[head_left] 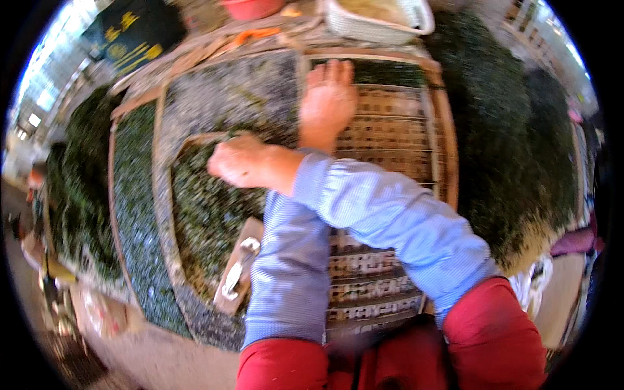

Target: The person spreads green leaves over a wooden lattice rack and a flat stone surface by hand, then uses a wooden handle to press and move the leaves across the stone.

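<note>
Background: white basket, red basin; blue sleeves across brown grid

sleeves: blue, striped | jacket: red | plant matter: dark green

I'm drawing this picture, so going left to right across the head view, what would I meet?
A dark green heap, a green-covered panel, the person's right hand, their left hand, another dark green pile.
</note>
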### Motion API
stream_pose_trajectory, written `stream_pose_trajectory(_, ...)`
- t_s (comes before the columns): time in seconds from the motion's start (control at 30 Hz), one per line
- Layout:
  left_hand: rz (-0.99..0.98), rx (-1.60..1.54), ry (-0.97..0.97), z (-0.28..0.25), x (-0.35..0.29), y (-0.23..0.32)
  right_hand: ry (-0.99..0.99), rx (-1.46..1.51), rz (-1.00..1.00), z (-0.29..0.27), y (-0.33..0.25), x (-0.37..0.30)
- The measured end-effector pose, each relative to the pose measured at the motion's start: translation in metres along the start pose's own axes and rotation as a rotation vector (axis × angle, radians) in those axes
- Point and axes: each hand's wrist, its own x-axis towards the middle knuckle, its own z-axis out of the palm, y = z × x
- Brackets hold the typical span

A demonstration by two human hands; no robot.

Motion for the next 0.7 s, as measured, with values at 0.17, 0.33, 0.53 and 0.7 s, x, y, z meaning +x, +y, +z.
stream_pose_trajectory(0.17, 0.047, 0.040, -0.283, 0.000, 0.012, 0.019, 0.513, 0.147, 0.151, -0.038, 0.046, -0.028)
stream_pose_trajectory(0.33, -0.233, -0.006, -0.657, -0.015, 0.014, 0.009, 0.712, -0.007, 0.504, -0.104, 0.116, -0.106)
stream_pose_trajectory(0.53, 0.044, 0.100, -0.238, -0.005, 0.009, 0.011, 0.261, -0.184, 1.045, -0.166, 0.157, -0.217)
stream_pose_trajectory(0.7, 0.066, 0.089, 0.007, 0.000, 0.005, 0.008, 0.255, -0.738, 0.626, -0.129, 0.146, -0.231)
